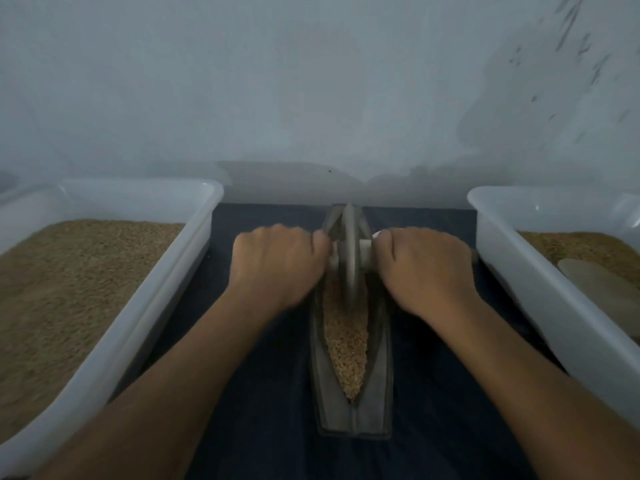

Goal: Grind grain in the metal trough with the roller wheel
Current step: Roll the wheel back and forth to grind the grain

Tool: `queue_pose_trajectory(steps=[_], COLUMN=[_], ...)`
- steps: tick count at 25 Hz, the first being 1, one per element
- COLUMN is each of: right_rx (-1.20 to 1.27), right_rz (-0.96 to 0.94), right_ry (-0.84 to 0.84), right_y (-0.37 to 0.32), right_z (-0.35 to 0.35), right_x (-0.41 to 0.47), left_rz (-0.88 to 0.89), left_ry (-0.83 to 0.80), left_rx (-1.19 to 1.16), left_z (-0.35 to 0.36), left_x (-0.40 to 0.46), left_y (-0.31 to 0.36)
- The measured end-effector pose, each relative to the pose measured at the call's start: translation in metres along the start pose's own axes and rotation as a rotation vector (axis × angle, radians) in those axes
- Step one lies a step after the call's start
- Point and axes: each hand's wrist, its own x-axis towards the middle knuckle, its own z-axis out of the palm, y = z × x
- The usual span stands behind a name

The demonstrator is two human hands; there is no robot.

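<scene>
Head view, contents listed from the middle outward. Metal trough point(353, 415): long, narrow and boat-shaped, laid lengthwise on a dark cloth point(270, 393), its far end close to the wall point(311, 81); it is filled along its channel with tan grain point(346, 344), heaped from the near point up to the wheel. Roller wheel point(349, 251): a grey disc stood on edge in the far half of the trough, sunk into the grain, with a pale handle point(367, 251) passed through its centre and projecting to both sides. Left hand point(277, 261): fingers clenched around the left end of the handle, knuckles uppermost. Right hand point(424, 263): fingers likewise wrapped around the right end of the handle. Left tub point(145, 306): white plastic, rectangular, set just beside the cloth's left edge and filled deep with brown grain point(69, 289), levelled nearly flat. Right tub point(540, 282): white plastic, set at the right, holding a shallower layer of grain point(571, 244); a flat, pale rounded object point(599, 282) is seen lying on that grain, its kind not discernible. Both forearms are stretched between the tubs, flanking the trough's near half.
</scene>
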Motion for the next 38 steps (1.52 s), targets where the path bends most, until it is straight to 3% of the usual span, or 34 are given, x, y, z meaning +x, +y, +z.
queue_pose_trajectory(steps=[6,11,16,19,22,24,27,29,31,35,38], right_rx=[0.048,0.042,-0.010,0.042,0.053,0.002,0.020,0.016,0.008,0.036,-0.062], right_rz=[-0.110,-0.067,0.102,0.112,0.143,0.081,-0.065,-0.126,-0.153,-0.106,-0.031], right_ry=[0.159,0.080,-0.138,-0.207,-0.056,0.086,0.143,0.192,0.239,0.201,0.071], right_y=[-0.013,-0.011,0.013,0.025,0.016,0.005,-0.003,-0.004,-0.003,-0.001,0.003], right_z=[-0.031,-0.023,0.018,0.029,0.025,0.016,-0.003,-0.011,-0.017,-0.012,0.001], right_x=[-0.073,-0.048,0.040,0.068,0.050,0.022,-0.021,-0.044,-0.059,-0.055,-0.001], left_rz=[0.122,0.143,-0.155,-0.260,-0.137,-0.022,0.077,0.081,-0.021,0.001,0.032], left_ry=[0.106,0.076,-0.119,-0.127,-0.132,-0.089,0.048,0.095,0.141,0.153,-0.032], left_rx=[-0.100,0.021,-0.093,-0.192,-0.055,0.008,0.017,-0.057,-0.111,-0.063,0.024], left_z=[-0.029,-0.017,0.001,0.007,0.002,-0.001,-0.008,-0.014,-0.018,-0.015,-0.004], left_x=[-0.088,-0.060,0.050,0.086,0.067,0.029,-0.037,-0.065,-0.076,-0.057,0.000], left_y=[0.006,0.003,-0.006,-0.009,-0.008,-0.005,-0.002,0.003,0.006,0.004,-0.006])
